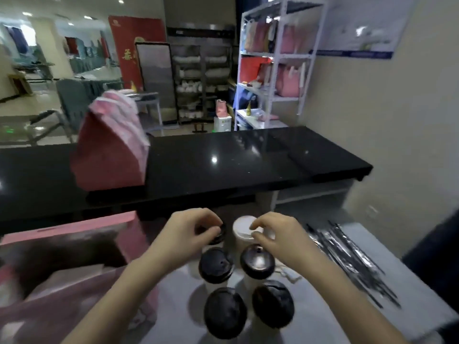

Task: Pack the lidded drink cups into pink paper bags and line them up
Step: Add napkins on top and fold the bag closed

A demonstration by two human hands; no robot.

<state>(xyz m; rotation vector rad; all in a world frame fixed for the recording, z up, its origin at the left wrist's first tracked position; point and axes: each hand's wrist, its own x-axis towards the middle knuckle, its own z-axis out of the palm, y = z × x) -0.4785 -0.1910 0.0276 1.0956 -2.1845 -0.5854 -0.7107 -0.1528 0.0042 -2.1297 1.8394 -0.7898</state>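
Observation:
Several white cups with black lids stand grouped on the low grey table in front of me. My left hand curls its fingers around the rim of a black lid on the far left cup. My right hand pinches the rim of a white open-topped cup at the far right of the group. A pink paper bag stands on the black counter, top folded. Another open pink bag lies to my left.
A bundle of wrapped straws lies on the table to the right of the cups. Behind the counter stands a white shelf rack holding more pink bags. A beige wall closes the right side.

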